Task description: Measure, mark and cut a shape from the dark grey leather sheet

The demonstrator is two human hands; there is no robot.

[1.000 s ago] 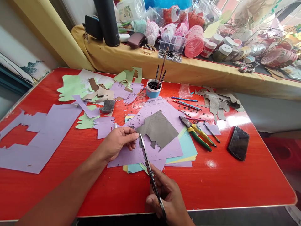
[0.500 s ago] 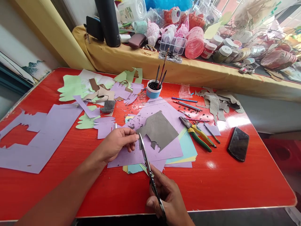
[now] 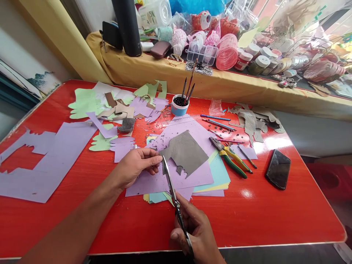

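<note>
My left hand (image 3: 141, 165) pinches the left end of a thin grey sheet (image 3: 189, 152) between thumb and fingers. The sheet looks like leather or felt and has an irregular cut edge along its lower left. In my right hand (image 3: 196, 229) is a pair of scissors (image 3: 171, 185), gripped by the dark handles. Their blades point up and away from me, nearly closed, with the tips against the grey sheet just beside my left fingertips. Beneath lies a stack of purple paper (image 3: 198, 179) with small dark scraps scattered on it.
Cut green paper (image 3: 84, 102) and a large purple sheet (image 3: 67, 157) lie at left. A cup (image 3: 180, 108) of black beads holds thin tools. Pliers (image 3: 229, 157), a phone (image 3: 278, 169) and grey offcuts (image 3: 250, 123) lie at right on the red table (image 3: 261, 216). Crowded ledge behind.
Almost nothing differs. Both hands, the scissors and the grey sheet hold the same position; the view has shifted very slightly.
</note>
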